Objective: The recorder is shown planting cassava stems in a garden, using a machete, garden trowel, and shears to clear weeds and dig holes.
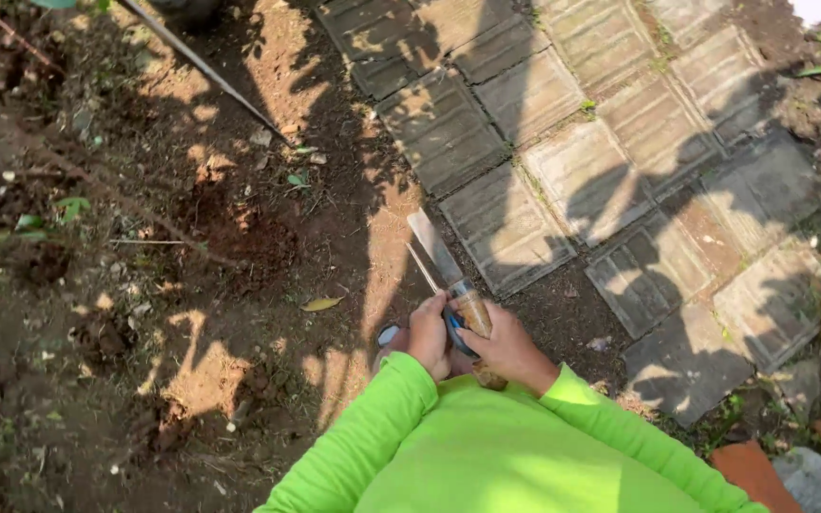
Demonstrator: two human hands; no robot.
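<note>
A large knife (437, 247) with a flat grey blade and a brown wooden handle points away from me over the dirt. My right hand (505, 347) is wrapped around the handle. My left hand (428, 334) is closed beside it, near the blade's base, holding something blue; a thin pale stick runs along the blade's left side. Both arms wear bright green sleeves (486, 446). A sandalled foot shows just below my left hand.
Bare brown soil (239, 247) with a dug patch, fallen leaves and twigs lies to the left. Square concrete paving blocks (582, 171) cover the right. A long thin pole (206, 66) slants across the top left. Broken bricks and stones (810, 456) sit at bottom right.
</note>
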